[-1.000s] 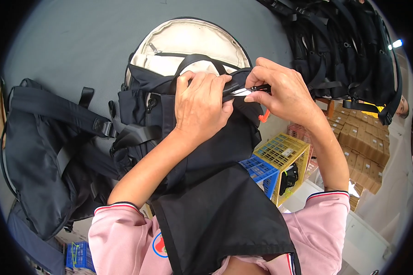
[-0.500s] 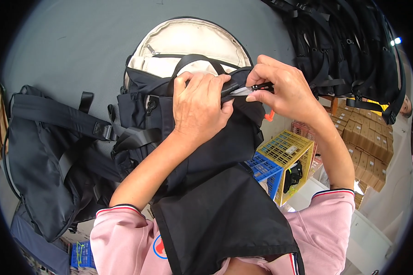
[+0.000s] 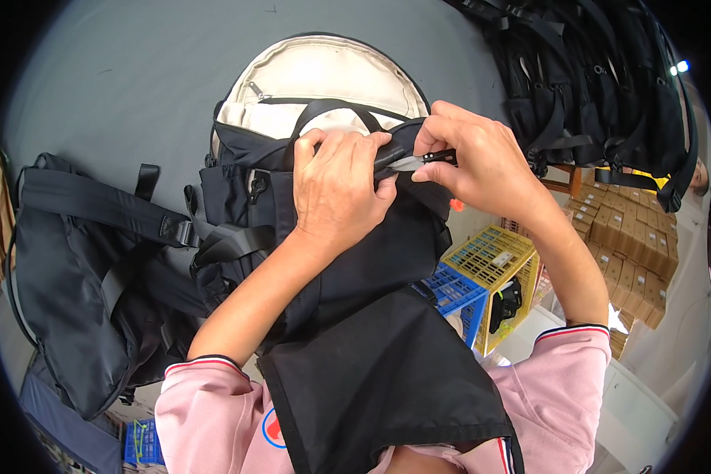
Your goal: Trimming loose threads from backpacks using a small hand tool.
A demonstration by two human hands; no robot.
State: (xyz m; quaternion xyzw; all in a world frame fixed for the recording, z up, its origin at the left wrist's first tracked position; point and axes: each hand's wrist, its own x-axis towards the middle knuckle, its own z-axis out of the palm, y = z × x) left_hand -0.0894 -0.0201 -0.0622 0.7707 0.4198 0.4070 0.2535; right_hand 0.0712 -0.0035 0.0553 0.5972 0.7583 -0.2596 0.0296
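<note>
A black backpack (image 3: 355,261) lies in front of me, its top flap folded back and showing a cream lining (image 3: 328,67). My left hand (image 3: 333,186) is closed on the black fabric edge of its opening, below the carry loop (image 3: 317,110), with the thumb at the right. In my right hand (image 3: 482,162) is a pair of small thread snips (image 3: 408,163) with black handles, pinched between thumb and fingers. The silvery blades point left and reach the fabric beside my left thumb. Whether any thread lies between them is too small to tell.
Another black backpack (image 3: 71,276) lies at the left on the grey table (image 3: 134,87). Several black bags (image 3: 584,79) are piled at the far right. Lower right are a yellow crate (image 3: 494,253), a blue crate (image 3: 458,292) and stacked brown cartons (image 3: 624,229).
My right hand has shifted slightly left and down, carrying the snips' blades closer to my left thumb. The left hand keeps its hold on the backpack edge.
</note>
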